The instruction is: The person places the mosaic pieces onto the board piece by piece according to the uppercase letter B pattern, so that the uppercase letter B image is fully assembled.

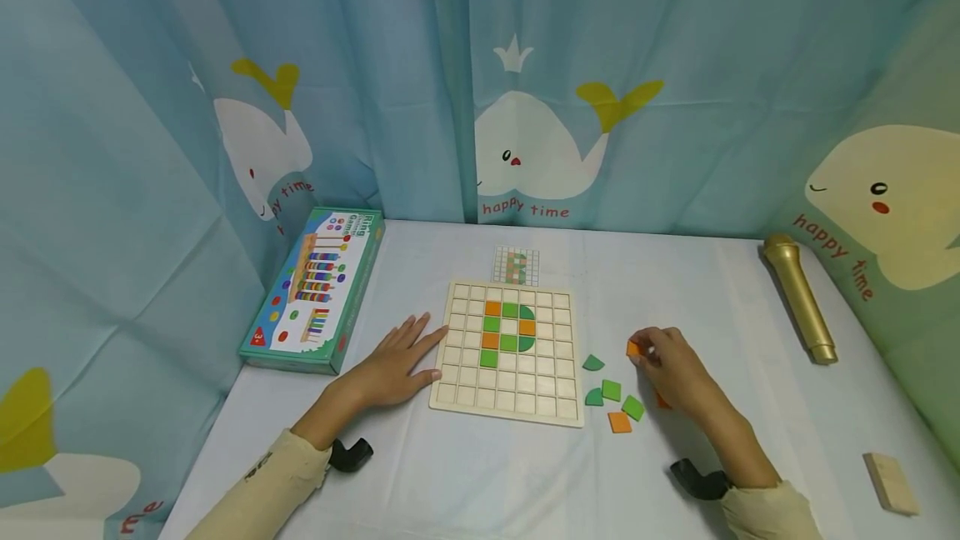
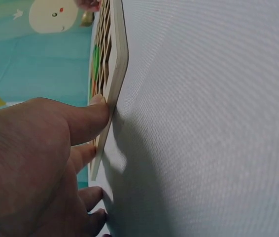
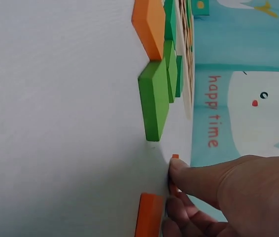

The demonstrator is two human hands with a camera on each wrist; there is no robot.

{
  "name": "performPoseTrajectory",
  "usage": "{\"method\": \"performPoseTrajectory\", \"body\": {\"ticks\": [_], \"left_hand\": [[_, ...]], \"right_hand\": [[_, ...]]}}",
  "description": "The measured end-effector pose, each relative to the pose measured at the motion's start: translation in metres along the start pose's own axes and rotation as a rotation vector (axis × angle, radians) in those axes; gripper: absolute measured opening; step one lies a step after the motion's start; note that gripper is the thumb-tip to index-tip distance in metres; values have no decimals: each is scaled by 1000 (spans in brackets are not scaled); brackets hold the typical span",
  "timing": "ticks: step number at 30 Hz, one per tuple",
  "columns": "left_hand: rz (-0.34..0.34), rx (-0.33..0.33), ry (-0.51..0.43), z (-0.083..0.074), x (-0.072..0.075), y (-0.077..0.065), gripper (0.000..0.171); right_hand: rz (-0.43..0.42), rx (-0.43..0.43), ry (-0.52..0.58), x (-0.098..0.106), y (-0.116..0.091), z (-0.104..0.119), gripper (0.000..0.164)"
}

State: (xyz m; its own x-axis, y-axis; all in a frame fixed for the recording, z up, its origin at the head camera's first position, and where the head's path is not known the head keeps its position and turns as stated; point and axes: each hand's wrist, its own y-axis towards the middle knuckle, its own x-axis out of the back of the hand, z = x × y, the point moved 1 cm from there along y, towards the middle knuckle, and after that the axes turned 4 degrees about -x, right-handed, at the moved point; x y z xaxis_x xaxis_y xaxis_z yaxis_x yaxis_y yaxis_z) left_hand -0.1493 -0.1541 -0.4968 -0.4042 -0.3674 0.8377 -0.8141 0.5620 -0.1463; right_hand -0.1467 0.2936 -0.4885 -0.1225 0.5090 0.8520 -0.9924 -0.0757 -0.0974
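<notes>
My right hand (image 1: 671, 365) pinches an orange square tile (image 1: 633, 348) between thumb and fingers, to the right of the board. In the right wrist view that tile (image 3: 175, 157) shows only as a thin edge past the thumb. Another orange tile (image 3: 149, 215) lies beneath this hand. My left hand (image 1: 393, 369) lies with fingers spread, its thumb and index finger touching the left edge of the wooden grid board (image 1: 558, 407). Orange and green squares and dark green quarter-rounds (image 1: 527, 344) sit in the board's cells, forming a P-like shape.
Between board and right hand lie loose tiles: green squares (image 1: 611, 390), an orange square (image 1: 619, 422) and dark green quarter-rounds (image 1: 593, 363). A pattern card (image 1: 516, 263) lies behind the board. A game box (image 1: 315, 290) stands left; a gold microphone (image 1: 801, 298) and wooden block (image 1: 891, 483) lie right.
</notes>
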Motion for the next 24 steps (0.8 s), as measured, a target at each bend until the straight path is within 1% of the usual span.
{"method": "performPoseTrajectory", "body": {"ticks": [5, 10, 14, 16, 19, 24], "left_hand": [[-3, 1, -1, 0, 0, 0, 69], [5, -2, 21, -1, 0, 0, 68], [11, -1, 21, -2, 0, 1, 68], [11, 3, 18, -2, 0, 1, 68], [9, 7, 22, -1, 0, 0, 68], [3, 5, 25, 0, -2, 1, 69]], "right_hand": [[7, 7, 11, -5, 6, 7, 29], [13, 34, 51, -12, 9, 19, 27], [35, 43, 76, -15, 11, 36, 28], [54, 64, 71, -17, 13, 49, 28], [85, 136, 65, -24, 14, 69, 25], [134, 295, 55, -44, 13, 102, 20]]}}
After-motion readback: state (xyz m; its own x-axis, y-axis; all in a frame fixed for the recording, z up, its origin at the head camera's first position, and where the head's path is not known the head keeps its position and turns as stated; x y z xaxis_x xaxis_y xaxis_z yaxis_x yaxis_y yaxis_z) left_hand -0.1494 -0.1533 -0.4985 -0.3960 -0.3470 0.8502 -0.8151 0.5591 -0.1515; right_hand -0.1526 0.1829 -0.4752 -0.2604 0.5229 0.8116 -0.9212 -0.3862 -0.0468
